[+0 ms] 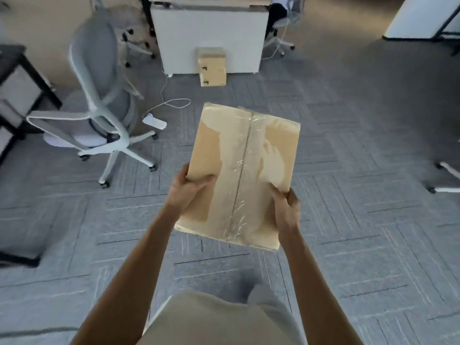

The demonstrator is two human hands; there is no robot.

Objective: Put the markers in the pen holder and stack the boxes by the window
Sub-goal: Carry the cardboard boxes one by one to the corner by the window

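Note:
I carry a flat brown cardboard box (242,170) sealed with clear tape, held out in front of me above the grey carpet. My left hand (188,189) grips its near left edge, thumb on top. My right hand (286,202) holds the near right corner. Ahead on the floor, a stack of small cardboard boxes (212,67) stands against a white panel (209,33). No markers or pen holder show in the head view.
A grey office chair (99,100) stands to the left, with a white power strip (154,122) and cable on the carpet beside it. A dark shelf unit (17,95) is at far left. Another chair base (445,178) shows at the right edge.

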